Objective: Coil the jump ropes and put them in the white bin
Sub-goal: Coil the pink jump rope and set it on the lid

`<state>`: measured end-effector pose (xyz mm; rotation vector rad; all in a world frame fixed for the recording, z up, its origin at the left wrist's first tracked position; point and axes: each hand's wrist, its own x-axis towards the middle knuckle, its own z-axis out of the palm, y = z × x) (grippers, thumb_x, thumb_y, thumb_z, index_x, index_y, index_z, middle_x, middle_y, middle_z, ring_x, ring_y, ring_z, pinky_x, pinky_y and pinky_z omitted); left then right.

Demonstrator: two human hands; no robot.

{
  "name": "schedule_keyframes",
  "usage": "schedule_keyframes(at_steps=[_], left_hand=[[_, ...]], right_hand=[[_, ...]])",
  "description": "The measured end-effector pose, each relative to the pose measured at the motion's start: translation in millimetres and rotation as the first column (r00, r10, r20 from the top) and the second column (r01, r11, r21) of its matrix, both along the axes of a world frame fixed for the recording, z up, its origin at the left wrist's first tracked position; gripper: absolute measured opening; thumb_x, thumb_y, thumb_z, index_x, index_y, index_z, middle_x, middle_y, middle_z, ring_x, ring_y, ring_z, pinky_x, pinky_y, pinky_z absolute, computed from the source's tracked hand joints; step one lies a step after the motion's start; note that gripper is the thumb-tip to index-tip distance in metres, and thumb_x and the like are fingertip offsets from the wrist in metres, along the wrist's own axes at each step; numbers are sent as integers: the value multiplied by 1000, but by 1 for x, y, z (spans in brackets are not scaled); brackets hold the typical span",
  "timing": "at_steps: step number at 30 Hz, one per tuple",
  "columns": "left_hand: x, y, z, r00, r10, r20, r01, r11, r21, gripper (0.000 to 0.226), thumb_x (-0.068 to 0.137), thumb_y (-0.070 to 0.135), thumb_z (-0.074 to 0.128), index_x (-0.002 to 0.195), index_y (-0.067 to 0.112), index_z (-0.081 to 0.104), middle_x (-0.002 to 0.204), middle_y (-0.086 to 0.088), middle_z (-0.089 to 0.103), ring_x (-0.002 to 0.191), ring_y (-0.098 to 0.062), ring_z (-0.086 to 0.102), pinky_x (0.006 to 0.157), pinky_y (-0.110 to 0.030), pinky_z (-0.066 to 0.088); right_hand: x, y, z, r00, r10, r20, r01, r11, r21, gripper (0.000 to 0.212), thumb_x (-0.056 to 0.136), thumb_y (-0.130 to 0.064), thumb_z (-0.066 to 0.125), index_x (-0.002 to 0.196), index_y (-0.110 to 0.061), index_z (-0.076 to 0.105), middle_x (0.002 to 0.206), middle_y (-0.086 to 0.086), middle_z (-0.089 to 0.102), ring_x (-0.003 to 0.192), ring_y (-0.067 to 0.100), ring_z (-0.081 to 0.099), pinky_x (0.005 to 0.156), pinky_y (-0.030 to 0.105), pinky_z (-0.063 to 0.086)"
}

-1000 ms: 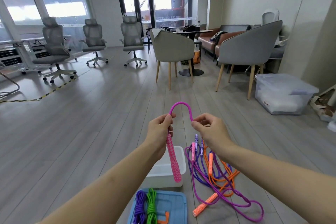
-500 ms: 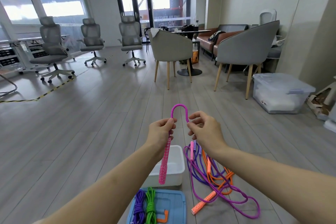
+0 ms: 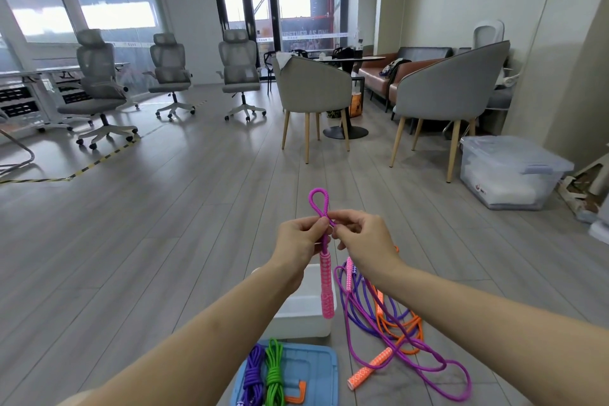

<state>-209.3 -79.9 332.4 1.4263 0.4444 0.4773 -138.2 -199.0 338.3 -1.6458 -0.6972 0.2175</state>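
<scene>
Both hands pinch a magenta jump rope at chest height. My left hand (image 3: 298,241) and my right hand (image 3: 361,237) meet at the base of a small closed loop (image 3: 319,203) that stands up above the fingers. The rope's pink handle (image 3: 326,287) hangs straight down from my left hand, in front of the white bin (image 3: 303,313) on the floor. The rest of the magenta rope (image 3: 428,362) trails on the floor to the right, tangled with a purple rope (image 3: 365,310) and an orange rope (image 3: 408,333).
A blue lid (image 3: 316,372) lies near my feet, carrying a coiled purple rope (image 3: 253,376), a coiled green rope (image 3: 275,369) and an orange hook (image 3: 298,394). A clear storage box (image 3: 507,171) stands at right. Grey armchairs (image 3: 313,92) and office chairs (image 3: 99,89) stand farther back.
My hands have come together, narrowing the wide arch of magenta rope into a small closed loop. The pink handle has swung to hang straighter under my left hand.
</scene>
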Motion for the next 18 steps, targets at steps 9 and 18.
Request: schedule_keyframes(at_steps=[9, 18], left_hand=[[-2, 2, -1, 998, -54, -14, 54, 998, -17, 23, 103, 14, 57, 112, 2, 75, 84, -7, 73, 79, -18, 65, 87, -34, 58], [-2, 5, 1, 998, -67, -8, 67, 997, -38, 26, 105, 18, 55, 109, 3, 76, 89, -13, 65, 83, -23, 56, 86, -36, 54]], right_hand=[[-5, -6, 4, 999, 9, 31, -8, 1000, -27, 24, 100, -10, 62, 118, -21, 75, 92, -5, 75, 79, -1, 69, 60, 15, 53], [-5, -3, 4, 996, -67, 54, 66, 997, 37, 8, 95, -16, 72, 96, -17, 64, 86, 0, 74, 77, 8, 71, 60, 16, 52]])
